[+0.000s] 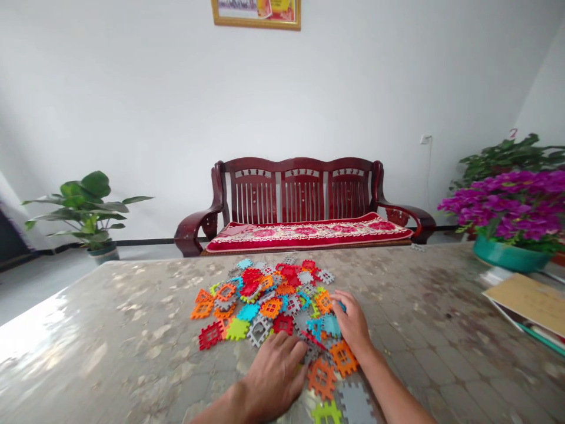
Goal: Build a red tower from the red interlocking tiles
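Flat toy pieces with notched edges lie heaped on the table (441, 330), in red, orange, grey, blue and green. My left hand (278, 371) rests at the near edge of the heap, its fingers bent over the pieces beside a red one (282, 324); what is under its fingertips is hidden. At the heap's right side my right hand (351, 318) touches the pieces next to an orange one (323, 301), its fingertips partly hidden. An orange piece (321, 378), a grey square (356, 403) and a green piece (327, 413) lie nearest me.
On the right stand purple flowers in a teal pot (507, 256), with a brown envelope (529, 300) in front. Beyond the table is a wooden bench (302, 194) with a red cover (309, 235). A potted plant (103, 253) stands at the left.
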Action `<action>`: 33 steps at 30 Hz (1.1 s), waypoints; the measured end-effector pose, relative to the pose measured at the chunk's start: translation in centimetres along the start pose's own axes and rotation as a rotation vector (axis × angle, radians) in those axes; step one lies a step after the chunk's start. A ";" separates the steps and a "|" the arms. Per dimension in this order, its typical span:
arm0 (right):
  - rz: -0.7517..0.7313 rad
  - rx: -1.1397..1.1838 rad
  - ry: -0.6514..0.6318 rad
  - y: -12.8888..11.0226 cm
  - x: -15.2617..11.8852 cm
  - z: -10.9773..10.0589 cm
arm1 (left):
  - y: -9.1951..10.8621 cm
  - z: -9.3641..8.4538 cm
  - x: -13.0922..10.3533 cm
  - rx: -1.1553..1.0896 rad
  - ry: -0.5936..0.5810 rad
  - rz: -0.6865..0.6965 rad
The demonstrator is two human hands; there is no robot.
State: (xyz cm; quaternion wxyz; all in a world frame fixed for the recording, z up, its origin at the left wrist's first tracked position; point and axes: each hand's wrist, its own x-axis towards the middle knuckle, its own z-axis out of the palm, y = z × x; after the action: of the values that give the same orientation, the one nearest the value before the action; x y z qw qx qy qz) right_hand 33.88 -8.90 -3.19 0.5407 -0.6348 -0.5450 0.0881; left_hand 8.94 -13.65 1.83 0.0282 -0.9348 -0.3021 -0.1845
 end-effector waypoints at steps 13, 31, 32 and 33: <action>0.016 0.034 0.042 0.4 0.1 0.2 | -2.7 -1.8 4.2 -0.019 -0.162 -0.565; 0.007 0.034 0.050 0.3 0.1 0.0 | -4.6 -2.7 4.4 -0.221 -0.036 -0.518; -0.001 0.020 0.057 0.3 0.1 0.0 | -4.2 -2.6 3.7 -0.236 -0.057 -0.458; -0.009 -0.003 0.065 0.3 0.1 0.0 | -3.8 -2.4 2.9 -0.238 -0.085 -0.401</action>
State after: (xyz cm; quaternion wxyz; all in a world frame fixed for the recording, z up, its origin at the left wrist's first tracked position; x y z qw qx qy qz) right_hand 34.08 -8.75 -3.37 0.5574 -0.6359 -0.5300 0.0641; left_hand 8.11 -9.32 4.93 -0.1321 -0.8597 -0.4589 -0.1813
